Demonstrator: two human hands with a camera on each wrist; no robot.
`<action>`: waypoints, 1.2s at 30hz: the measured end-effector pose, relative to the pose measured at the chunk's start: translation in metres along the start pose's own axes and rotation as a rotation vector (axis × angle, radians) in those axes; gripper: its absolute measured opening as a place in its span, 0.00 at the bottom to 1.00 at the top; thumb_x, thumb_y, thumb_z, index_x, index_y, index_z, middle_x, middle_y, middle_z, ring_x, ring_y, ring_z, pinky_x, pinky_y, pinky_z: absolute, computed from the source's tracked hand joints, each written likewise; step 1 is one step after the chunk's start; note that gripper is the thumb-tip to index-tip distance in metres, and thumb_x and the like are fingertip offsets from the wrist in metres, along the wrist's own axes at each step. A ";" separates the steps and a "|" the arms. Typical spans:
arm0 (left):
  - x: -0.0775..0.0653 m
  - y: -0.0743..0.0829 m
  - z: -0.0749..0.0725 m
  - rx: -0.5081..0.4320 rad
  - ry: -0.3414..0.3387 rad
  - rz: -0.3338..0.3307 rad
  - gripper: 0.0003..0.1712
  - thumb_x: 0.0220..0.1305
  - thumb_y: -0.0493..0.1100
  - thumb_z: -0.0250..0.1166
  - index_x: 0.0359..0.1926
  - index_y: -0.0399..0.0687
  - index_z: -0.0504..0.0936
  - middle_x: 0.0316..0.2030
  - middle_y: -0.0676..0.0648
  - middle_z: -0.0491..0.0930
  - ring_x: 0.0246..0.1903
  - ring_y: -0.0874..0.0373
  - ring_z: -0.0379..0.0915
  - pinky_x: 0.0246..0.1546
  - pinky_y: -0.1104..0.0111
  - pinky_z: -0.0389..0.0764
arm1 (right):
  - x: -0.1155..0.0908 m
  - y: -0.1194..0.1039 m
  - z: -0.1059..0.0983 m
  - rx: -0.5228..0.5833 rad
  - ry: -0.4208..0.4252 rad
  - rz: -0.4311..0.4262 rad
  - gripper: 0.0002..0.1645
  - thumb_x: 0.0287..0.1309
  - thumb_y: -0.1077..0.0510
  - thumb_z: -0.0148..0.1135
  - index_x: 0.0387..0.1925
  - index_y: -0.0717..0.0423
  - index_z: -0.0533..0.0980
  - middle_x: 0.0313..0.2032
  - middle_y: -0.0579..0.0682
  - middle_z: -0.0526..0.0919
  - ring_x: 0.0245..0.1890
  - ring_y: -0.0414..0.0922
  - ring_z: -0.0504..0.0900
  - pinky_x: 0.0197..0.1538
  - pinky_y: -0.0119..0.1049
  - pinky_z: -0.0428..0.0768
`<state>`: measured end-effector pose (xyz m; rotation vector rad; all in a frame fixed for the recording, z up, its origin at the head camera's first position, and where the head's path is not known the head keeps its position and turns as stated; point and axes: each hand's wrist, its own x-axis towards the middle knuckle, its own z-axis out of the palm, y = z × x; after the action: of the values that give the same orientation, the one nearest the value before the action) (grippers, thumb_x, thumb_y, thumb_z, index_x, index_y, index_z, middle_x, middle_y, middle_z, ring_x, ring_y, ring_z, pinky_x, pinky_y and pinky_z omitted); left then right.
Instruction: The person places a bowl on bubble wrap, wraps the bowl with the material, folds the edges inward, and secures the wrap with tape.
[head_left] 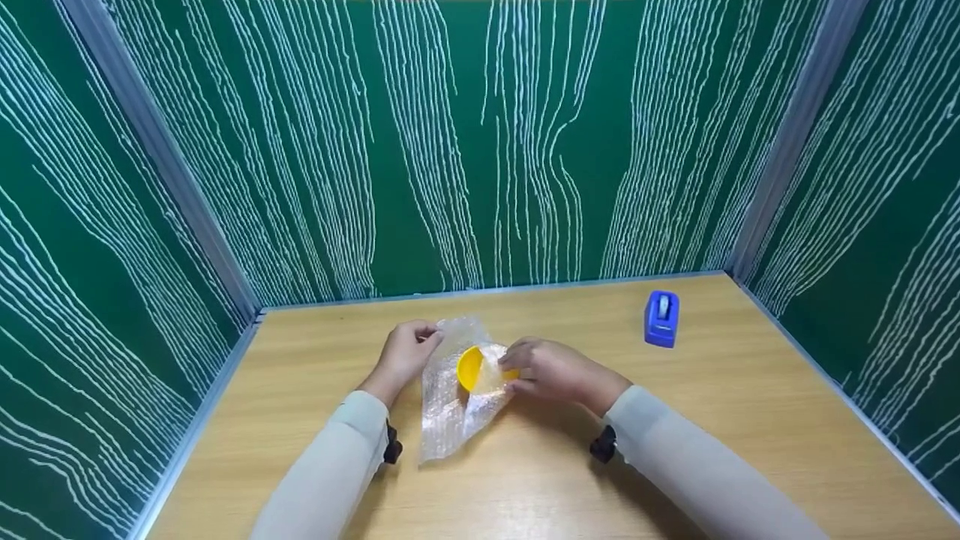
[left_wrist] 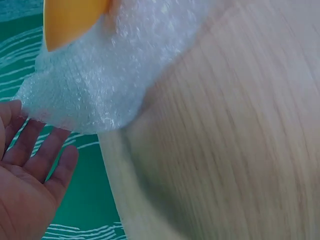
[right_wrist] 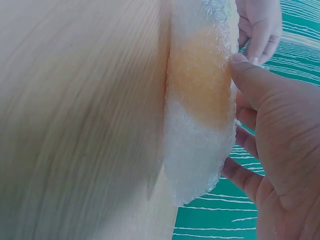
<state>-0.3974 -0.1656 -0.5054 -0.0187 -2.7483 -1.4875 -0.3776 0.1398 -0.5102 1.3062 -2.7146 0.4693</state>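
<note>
A sheet of bubble wrap (head_left: 444, 409) lies over the middle of the table, partly folded across a yellow round-rimmed object (head_left: 469, 367) that looks like a cup or bowl. My left hand (head_left: 406, 352) pinches the far left edge of the sheet between thumb and finger. On the other side, my right hand (head_left: 559, 370) holds the folded flap against the yellow object, thumb on one face and fingers behind. Through the wrap in the right wrist view, the object shows as an orange-yellow patch (right_wrist: 200, 75). Much of its body is hidden by the wrap.
A blue tape dispenser (head_left: 661, 321) stands at the back right of the wooden table (head_left: 315, 375). Green panels (head_left: 420, 150) with white wavy lines close off the back and both sides, joined by grey posts (head_left: 787, 135).
</note>
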 end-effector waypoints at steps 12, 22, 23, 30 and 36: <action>-0.022 0.021 0.017 0.070 -0.062 0.220 0.13 0.83 0.46 0.70 0.58 0.47 0.94 0.55 0.46 0.94 0.56 0.48 0.89 0.68 0.52 0.90 | 0.002 -0.001 0.000 -0.017 0.016 -0.042 0.20 0.74 0.53 0.78 0.61 0.56 0.90 0.61 0.52 0.94 0.66 0.56 0.89 0.75 0.54 0.86; -0.033 0.029 0.035 0.386 -0.183 0.355 0.16 0.83 0.51 0.70 0.62 0.52 0.94 0.65 0.47 0.91 0.70 0.45 0.85 0.79 0.48 0.80 | 0.002 -0.002 0.001 -0.018 0.019 -0.007 0.20 0.76 0.48 0.77 0.61 0.52 0.91 0.63 0.50 0.93 0.69 0.54 0.89 0.75 0.53 0.86; -0.033 0.030 0.037 0.412 -0.188 0.361 0.16 0.83 0.51 0.70 0.62 0.53 0.94 0.65 0.48 0.91 0.71 0.46 0.84 0.80 0.48 0.80 | 0.002 -0.002 0.001 -0.018 0.019 0.000 0.20 0.76 0.48 0.77 0.62 0.52 0.90 0.63 0.50 0.93 0.69 0.54 0.89 0.75 0.53 0.86; -0.033 0.034 0.047 0.511 -0.233 0.383 0.17 0.83 0.53 0.70 0.63 0.54 0.94 0.67 0.48 0.90 0.74 0.47 0.81 0.82 0.50 0.77 | -0.001 0.000 0.005 -0.029 0.041 -0.007 0.20 0.77 0.47 0.75 0.62 0.52 0.91 0.62 0.50 0.94 0.69 0.54 0.89 0.76 0.53 0.85; -0.034 0.034 0.050 0.520 -0.268 0.352 0.17 0.83 0.52 0.70 0.63 0.55 0.94 0.69 0.48 0.88 0.77 0.47 0.78 0.84 0.50 0.74 | -0.003 0.005 0.007 -0.039 0.127 -0.102 0.16 0.75 0.50 0.77 0.53 0.58 0.91 0.59 0.57 0.93 0.63 0.56 0.91 0.70 0.51 0.89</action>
<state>-0.3634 -0.1053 -0.5048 -0.6945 -3.0314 -0.7089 -0.3787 0.1430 -0.5182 1.3488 -2.5277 0.4704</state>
